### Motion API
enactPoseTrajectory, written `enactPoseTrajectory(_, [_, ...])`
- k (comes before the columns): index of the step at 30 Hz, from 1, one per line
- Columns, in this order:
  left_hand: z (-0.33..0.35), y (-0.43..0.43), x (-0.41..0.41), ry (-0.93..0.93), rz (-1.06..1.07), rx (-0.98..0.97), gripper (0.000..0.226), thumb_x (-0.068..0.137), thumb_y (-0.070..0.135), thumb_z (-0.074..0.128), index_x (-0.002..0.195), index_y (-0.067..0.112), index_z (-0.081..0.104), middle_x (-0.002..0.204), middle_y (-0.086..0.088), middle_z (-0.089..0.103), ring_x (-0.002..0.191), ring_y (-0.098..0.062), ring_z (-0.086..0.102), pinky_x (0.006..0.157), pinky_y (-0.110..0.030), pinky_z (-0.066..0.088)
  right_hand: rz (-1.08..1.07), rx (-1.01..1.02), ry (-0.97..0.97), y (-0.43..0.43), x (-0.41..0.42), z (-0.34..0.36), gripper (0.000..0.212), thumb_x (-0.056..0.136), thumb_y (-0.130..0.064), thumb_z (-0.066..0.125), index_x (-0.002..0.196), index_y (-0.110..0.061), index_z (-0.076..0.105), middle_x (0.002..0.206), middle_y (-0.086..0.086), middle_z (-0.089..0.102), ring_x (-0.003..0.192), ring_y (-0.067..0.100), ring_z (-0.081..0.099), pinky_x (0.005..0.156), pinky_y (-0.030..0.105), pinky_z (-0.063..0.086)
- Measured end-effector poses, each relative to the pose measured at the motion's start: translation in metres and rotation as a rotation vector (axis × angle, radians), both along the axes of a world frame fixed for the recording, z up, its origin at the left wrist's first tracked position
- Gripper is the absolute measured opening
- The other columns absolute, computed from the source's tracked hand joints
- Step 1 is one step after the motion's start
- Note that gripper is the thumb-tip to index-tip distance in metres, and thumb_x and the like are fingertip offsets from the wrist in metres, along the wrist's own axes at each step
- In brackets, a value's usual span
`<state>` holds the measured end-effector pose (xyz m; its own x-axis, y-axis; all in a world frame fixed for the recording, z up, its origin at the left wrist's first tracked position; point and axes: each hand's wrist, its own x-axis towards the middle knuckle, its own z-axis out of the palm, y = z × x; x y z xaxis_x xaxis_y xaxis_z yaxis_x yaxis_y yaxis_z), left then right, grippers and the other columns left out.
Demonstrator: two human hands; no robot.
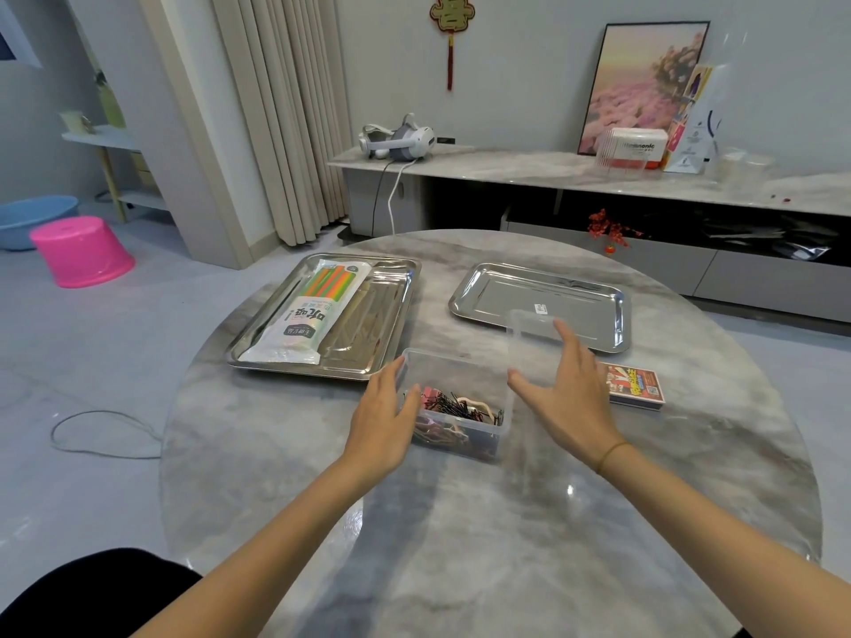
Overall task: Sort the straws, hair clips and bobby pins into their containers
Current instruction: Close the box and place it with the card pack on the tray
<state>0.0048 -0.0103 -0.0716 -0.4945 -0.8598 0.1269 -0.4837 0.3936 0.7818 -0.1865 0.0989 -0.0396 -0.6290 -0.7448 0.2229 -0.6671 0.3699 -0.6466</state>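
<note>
Left hand [384, 409] against clear rectangular box [456, 363]

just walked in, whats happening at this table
A person has both hands at a clear box of mixed bobby pins and hair clips: left hand on its left wall, right hand, fingers spread, by the raised lid. A straw packet lies in the left tray; the right tray holds none of the items.
</note>
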Motion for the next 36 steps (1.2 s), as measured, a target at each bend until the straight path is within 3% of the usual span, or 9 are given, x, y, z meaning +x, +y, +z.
enactPoseTrajectory(5, [0.009,0.001,-0.006,0.128,0.018,0.213,0.06,0.092,0.064,0.021,0.136,0.031,0.045,0.143,0.008,0.042,0.134,-0.011,0.036,0.114,-0.04,0.025,0.432,0.079,0.213,-0.007,0.016,0.017,0.104,0.062,-0.06,0.065,0.148,-0.033,0.012,0.139,-0.003,0.041,0.116,0.017,0.039,0.101,0.037,0.036])
enactPoseTrajectory(8, [0.009,-0.003,-0.008,0.237,0.042,0.35,0.08,0.073,0.088,0.023,0.126,0.036,0.054,0.134,0.008,0.051,0.127,-0.01,0.044,0.111,-0.041,0.031,0.584,0.088,0.345,-0.014,0.024,0.016,0.107,0.058,-0.056,0.067,0.147,-0.035,0.012,0.146,-0.001,0.033,0.129,0.016,0.035,0.105,0.036,0.035])
enactPoseTrajectory(12, [0.009,-0.005,-0.005,0.156,0.044,0.269,0.031,0.085,0.053,0.056,0.097,0.025,0.06,0.116,0.001,0.053,0.111,-0.012,0.052,0.102,-0.038,0.04,0.692,0.087,0.384,-0.024,0.031,0.015,0.104,0.059,-0.047,0.071,0.145,-0.04,0.014,0.141,-0.002,0.03,0.118,0.016,0.045,0.099,0.03,0.04])
enactPoseTrajectory(15, [0.009,-0.005,-0.004,0.145,0.046,0.237,0.017,0.086,0.038,0.061,0.092,0.022,0.057,0.111,0.001,0.052,0.108,-0.013,0.052,0.099,-0.036,0.041,0.737,0.085,0.287,-0.03,0.031,0.012,0.09,0.067,-0.045,0.071,0.144,-0.034,0.027,0.138,-0.006,0.034,0.118,0.015,0.047,0.103,0.032,0.039])
enactPoseTrajectory(17, [0.009,-0.006,-0.004,0.182,0.064,0.242,0.016,0.089,0.033,0.06,0.099,0.022,0.055,0.113,0.001,0.052,0.11,-0.014,0.051,0.097,-0.032,0.041,0.719,0.091,0.279,-0.031,0.03,0.008,0.081,0.072,-0.048,0.071,0.141,-0.031,0.034,0.142,-0.005,0.032,0.128,0.016,0.04,0.109,0.035,0.033])
enactPoseTrajectory(21, [0.009,-0.006,-0.004,0.282,0.063,0.251,0.028,0.091,0.023,0.058,0.114,0.027,0.045,0.115,0.005,0.054,0.108,-0.013,0.054,0.09,-0.028,0.044,0.531,0.216,0.351,-0.028,0.03,0.002,0.083,0.069,-0.076,0.054,0.141,-0.043,0.027,0.156,-0.002,0.01,0.146,0.019,0.004,0.118,0.05,0.004])
enactPoseTrajectory(24, [0.007,-0.009,-0.003,0.29,0.086,0.24,0.02,0.094,0.022,0.053,0.114,0.022,0.049,0.118,0.002,0.055,0.113,-0.015,0.052,0.096,-0.033,0.044,0.386,0.309,0.231,-0.024,0.033,-0.001,0.101,0.056,-0.088,0.044,0.143,-0.044,0.021,0.158,0.001,-0.003,0.146,0.027,-0.007,0.117,0.052,0.005])
enactPoseTrajectory(30, [0.008,-0.009,-0.004,0.258,0.143,0.192,0.026,0.097,0.023,0.047,0.121,0.015,0.053,0.116,0.001,0.06,0.109,-0.016,0.055,0.097,-0.034,0.044,0.406,0.249,0.075,-0.02,0.033,-0.006,0.11,0.064,-0.06,0.075,0.15,-0.026,0.016,0.157,0.007,-0.012,0.145,0.026,-0.016,0.118,0.041,0.007])
enactPoseTrajectory(36, [0.012,-0.014,0.002,0.245,0.171,0.219,0.027,0.096,0.023,0.049,0.121,0.015,0.058,0.104,0.003,0.062,0.101,-0.015,0.06,0.093,-0.038,0.049,0.442,0.14,-0.021,-0.015,0.023,-0.013,0.1,0.058,-0.052,0.082,0.142,-0.035,0.031,0.155,0.007,-0.001,0.145,0.023,-0.002,0.118,0.039,0.014])
